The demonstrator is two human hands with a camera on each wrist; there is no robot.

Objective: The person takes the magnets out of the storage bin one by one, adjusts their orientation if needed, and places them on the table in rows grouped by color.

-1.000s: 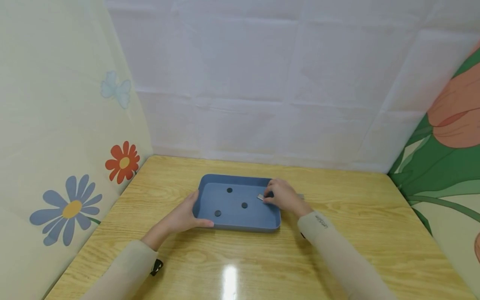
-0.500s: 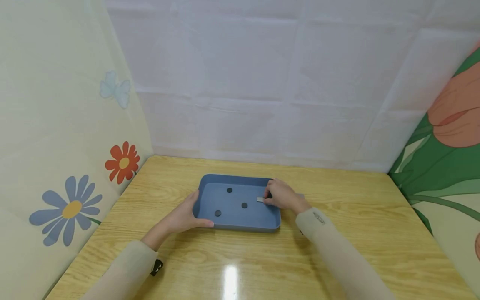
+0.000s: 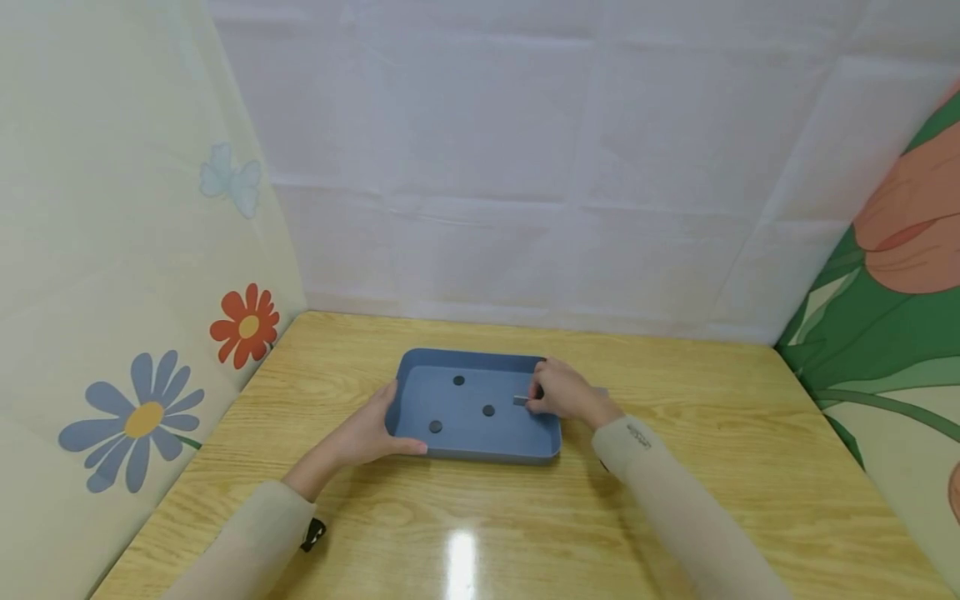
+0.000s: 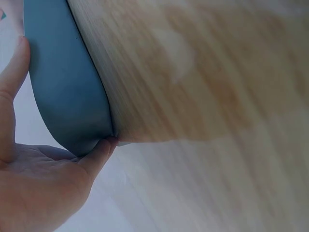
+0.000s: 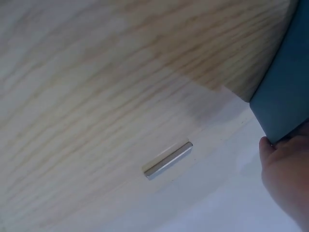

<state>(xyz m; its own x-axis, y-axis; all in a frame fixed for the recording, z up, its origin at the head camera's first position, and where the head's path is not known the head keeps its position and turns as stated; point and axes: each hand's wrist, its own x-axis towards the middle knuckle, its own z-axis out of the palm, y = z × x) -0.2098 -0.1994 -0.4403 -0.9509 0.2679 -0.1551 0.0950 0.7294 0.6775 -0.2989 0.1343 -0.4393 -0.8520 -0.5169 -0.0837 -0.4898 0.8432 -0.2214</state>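
A shallow blue-grey tray [image 3: 480, 456] lies on the table. My left hand [image 3: 365, 429] holds its left front corner, the thumb along the front wall and the fingers at the left side. Inside the tray's right end, my right hand [image 3: 564, 390] pinches a small, thin silver-grey bar [image 3: 520, 400] between thumb and fingers, seen nearly edge-on above the tray floor. Dark round discs lie in the tray: one disc [image 3: 459, 380] at the back, another disc [image 3: 488, 410] in the middle, a third disc [image 3: 435, 427] near the left front.
A silver bar [image 5: 169, 160] lies on the wooden table [image 3: 450, 525] just right of the tray, partly hidden behind my right hand in the head view. A white cloth [image 3: 480, 167] hangs behind the table, with flower-printed panels on both sides.
The bar in my right hand has turned from showing its flat face to nearly edge-on. My left hand, the tray and the discs stay where they were.
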